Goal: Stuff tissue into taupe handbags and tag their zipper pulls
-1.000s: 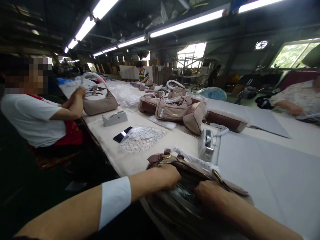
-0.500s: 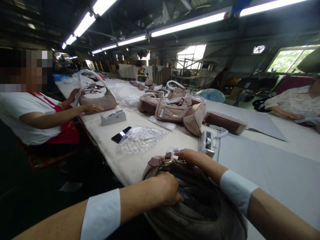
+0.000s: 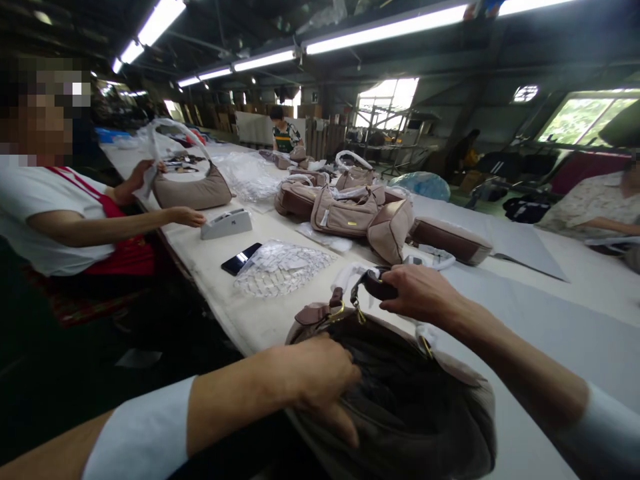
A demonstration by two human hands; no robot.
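A taupe handbag [image 3: 405,440] stands at the table's near edge with its mouth open and its dark lining showing. Inside that mouth is my left hand [image 3: 320,377], thumb spread away from the fingers; the fingertips are partly hidden in the dark. Above the far rim, my right hand [image 3: 417,290] grips a folded dark brown strap [image 3: 379,285]. A gold clasp [image 3: 359,315] hangs from the strap's end over the opening. The bag's own handle [image 3: 345,277] is wrapped in white film and joins a gold ring by the left end.
Ahead lie several taupe bags [image 3: 345,213], a sheet of white labels [image 3: 285,270], a phone [image 3: 241,259] and a grey tape dispenser [image 3: 227,225]. A co-worker in a red apron [image 3: 127,250] sits left with another handbag [image 3: 193,190]. Another person [image 3: 595,207] is at right.
My right hand has risen from the bag's far rim and now holds up the dark strap with its gold clasp. My left thumb has spread from its fingers. The co-worker's hand has left their bag.
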